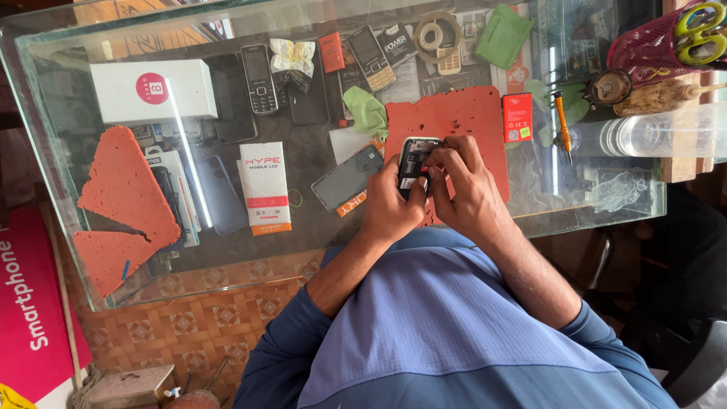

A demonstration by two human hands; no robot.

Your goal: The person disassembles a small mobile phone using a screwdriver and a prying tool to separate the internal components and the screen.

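Observation:
Both my hands hold a small opened mobile phone (pixel 413 155) with its back cover off, over a red foam mat (pixel 454 121) on the glass table (pixel 45 113). My left hand (pixel 390 204) grips the phone's lower body from the left. The fingertips of my right hand (pixel 462 182) press into the phone's open back from the right. A red phone battery (pixel 517 117) lies on the mat's right edge, and an orange-handled screwdriver (pixel 562 125) lies just beyond it.
A smartphone (pixel 347 178) lies left of my hands. Several keypad phones (pixel 259 78), a white box (pixel 154 91), a boxed phone screen (pixel 265 185), green cloths (pixel 366 110), red foam pieces (pixel 125 185), a tape roll (pixel 437 34) and a red mesh tool holder (pixel 659 42) crowd the table.

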